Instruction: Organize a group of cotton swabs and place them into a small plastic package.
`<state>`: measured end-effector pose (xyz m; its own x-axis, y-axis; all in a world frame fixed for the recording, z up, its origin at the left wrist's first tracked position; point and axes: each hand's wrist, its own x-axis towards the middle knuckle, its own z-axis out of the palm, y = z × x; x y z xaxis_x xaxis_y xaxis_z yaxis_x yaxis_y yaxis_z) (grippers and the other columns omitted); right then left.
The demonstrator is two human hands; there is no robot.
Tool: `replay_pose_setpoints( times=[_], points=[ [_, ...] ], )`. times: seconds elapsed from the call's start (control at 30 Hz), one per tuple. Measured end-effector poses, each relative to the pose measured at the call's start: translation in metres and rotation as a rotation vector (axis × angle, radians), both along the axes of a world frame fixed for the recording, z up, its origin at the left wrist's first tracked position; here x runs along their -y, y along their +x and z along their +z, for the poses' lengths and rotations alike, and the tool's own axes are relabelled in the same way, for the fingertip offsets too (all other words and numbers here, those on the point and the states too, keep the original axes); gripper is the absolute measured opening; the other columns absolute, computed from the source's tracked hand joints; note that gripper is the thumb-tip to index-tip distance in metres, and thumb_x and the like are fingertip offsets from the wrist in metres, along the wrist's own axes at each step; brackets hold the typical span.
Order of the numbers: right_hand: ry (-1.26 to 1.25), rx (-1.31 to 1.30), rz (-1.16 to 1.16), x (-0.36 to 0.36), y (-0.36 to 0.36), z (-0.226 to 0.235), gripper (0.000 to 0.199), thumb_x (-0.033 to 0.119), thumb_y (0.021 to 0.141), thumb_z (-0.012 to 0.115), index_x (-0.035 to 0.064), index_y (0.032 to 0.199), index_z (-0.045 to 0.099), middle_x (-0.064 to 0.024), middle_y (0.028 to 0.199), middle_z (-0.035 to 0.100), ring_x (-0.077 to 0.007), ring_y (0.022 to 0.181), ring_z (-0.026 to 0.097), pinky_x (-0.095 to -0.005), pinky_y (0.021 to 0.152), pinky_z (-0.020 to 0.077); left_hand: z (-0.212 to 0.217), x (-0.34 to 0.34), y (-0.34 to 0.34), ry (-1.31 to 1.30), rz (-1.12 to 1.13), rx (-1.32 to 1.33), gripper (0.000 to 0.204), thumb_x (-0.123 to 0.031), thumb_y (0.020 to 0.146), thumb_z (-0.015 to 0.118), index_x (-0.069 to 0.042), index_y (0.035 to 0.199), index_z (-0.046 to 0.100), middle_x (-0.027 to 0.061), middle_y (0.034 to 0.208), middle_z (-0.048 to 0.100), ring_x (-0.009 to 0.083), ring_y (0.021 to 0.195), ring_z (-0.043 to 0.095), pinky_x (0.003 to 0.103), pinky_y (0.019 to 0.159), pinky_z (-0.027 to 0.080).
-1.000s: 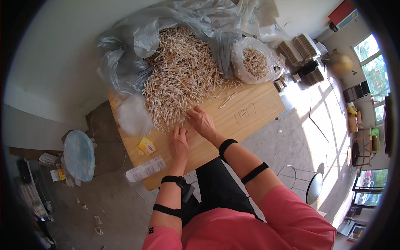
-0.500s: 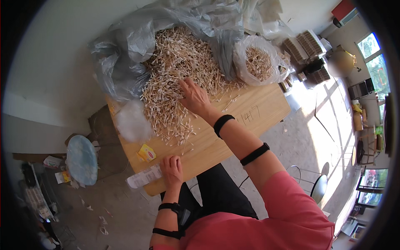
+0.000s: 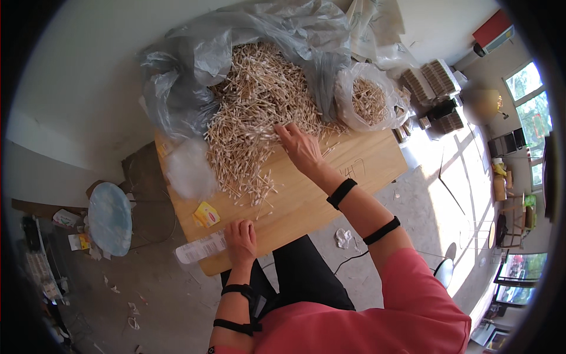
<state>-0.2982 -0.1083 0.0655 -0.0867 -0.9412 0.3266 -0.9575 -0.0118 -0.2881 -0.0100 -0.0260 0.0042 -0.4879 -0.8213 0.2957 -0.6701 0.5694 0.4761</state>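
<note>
A large heap of cotton swabs (image 3: pixel 253 100) with pale wooden sticks spreads over the wooden table (image 3: pixel 306 200). My right hand (image 3: pixel 302 152) reaches to the heap's right side, fingers stretched and slightly apart, fingertips touching the swabs. I cannot see any swab held in it. At the near table edge, my left hand (image 3: pixel 240 241) is closed with curled fingers over the end of a white printed plastic packet (image 3: pixel 201 248). The packet lies flat and sticks out past the table edge. Beyond it sits a small yellow packet (image 3: pixel 206 215).
Grey plastic sheeting (image 3: pixel 183 88) wraps the heap's back and left. A clear bag of swabs (image 3: pixel 368 103) stands at the back right. A translucent plastic bag (image 3: pixel 190 170) lies on the left. Beside the table is a round blue stool (image 3: pixel 110 218); stacked packs (image 3: pixel 433 79) stand behind right.
My right hand has moved right across the heap, toward its edge. My left hand stays at the packet. The whole view has shifted slightly.
</note>
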Motion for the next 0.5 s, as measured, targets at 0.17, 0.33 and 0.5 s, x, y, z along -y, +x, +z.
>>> replay_pose_setpoints(
  times=[0.17,0.33,0.5],
  points=[
    [0.030,0.201,0.047,-0.052,0.012,-0.027,0.049,0.001,0.086,0.057,0.0134,0.133,0.049,-0.0125,0.120,0.056,-0.0354,0.096,0.065,-0.0445,0.072,0.0540,0.005,-0.002,-0.008,0.009,-0.020,-0.064,0.013,-0.005,0.089,0.060,-0.007,0.100,0.053,0.0138,0.101,0.053,0.0365,0.093,0.053,0.047,0.081,0.042],
    [0.137,0.255,0.101,-0.086,0.024,-0.033,0.050,-0.001,0.083,0.059,0.0132,0.131,0.052,-0.0120,0.125,0.054,-0.0362,0.098,0.065,-0.0448,0.076,0.0542,0.000,0.002,-0.006,-0.039,0.014,-0.027,0.015,-0.008,0.087,0.064,-0.009,0.100,0.056,0.0096,0.101,0.055,0.0326,0.094,0.055,0.044,0.082,0.044],
    [0.110,0.186,-0.100,-0.082,0.018,-0.036,0.047,0.001,0.081,0.060,0.0135,0.126,0.057,-0.0120,0.128,0.054,-0.0378,0.099,0.064,-0.0468,0.080,0.0537,0.000,0.000,-0.008,-0.044,0.005,-0.047,0.015,-0.007,0.087,0.064,-0.009,0.098,0.055,0.0097,0.100,0.055,0.0328,0.094,0.055,0.044,0.081,0.045]
  ],
)
